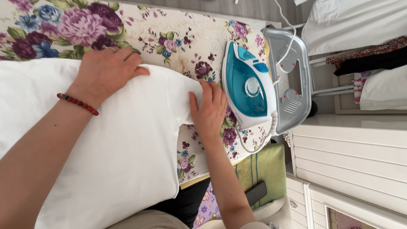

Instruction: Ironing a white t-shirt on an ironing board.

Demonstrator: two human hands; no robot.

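A white garment (pixel 106 144) lies spread over an ironing board with a floral cover (pixel 169 38). My left hand (pixel 106 72), with a red bead bracelet at the wrist and a ring, rests flat on the cloth's far edge. My right hand (pixel 208 111) presses flat on the garment's right end, fingers apart, right beside the iron. A teal and white iron (pixel 248 85) lies on the board next to my right hand, its white cord looping under it.
A grey metal iron rest (pixel 292 72) sticks out from the board's end. A white dresser (pixel 352 152) stands to the right. Folded clothes (pixel 373 55) lie at the upper right. A green-striped cloth with a dark phone (pixel 256 193) sits below the board.
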